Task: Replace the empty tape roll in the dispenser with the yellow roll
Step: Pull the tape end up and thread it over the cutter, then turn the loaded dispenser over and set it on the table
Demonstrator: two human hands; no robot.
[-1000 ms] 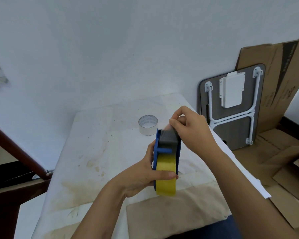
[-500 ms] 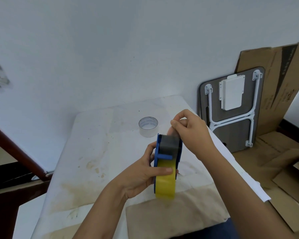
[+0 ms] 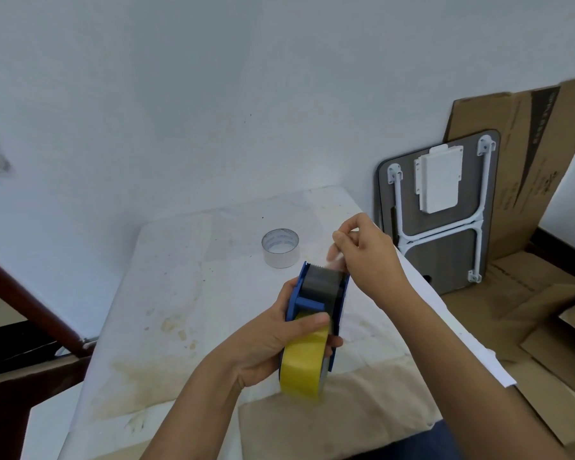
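The blue tape dispenser [image 3: 299, 295] is held upright above the table, with the yellow roll [image 3: 304, 366] seated in its lower half. My left hand [image 3: 266, 343] grips the dispenser from the left, thumb lying across the roll. My right hand [image 3: 365, 254] is just above the dispenser's top end, fingers pinched on a clear strip of tape pulled up over the grey roller. The empty white tape core [image 3: 281, 248] stands on the table behind the dispenser.
A stained white table [image 3: 166, 303] runs to the wall, with a beige cloth [image 3: 339, 413] at its near edge. A folded grey lap table [image 3: 445, 257] and flattened cardboard [image 3: 525, 167] lean at the right. Dark wooden furniture [image 3: 24, 300] is at the left.
My right hand has lifted from the dispenser's top and pulled the tape end upward. The dispenser and left hand have stayed almost in place.
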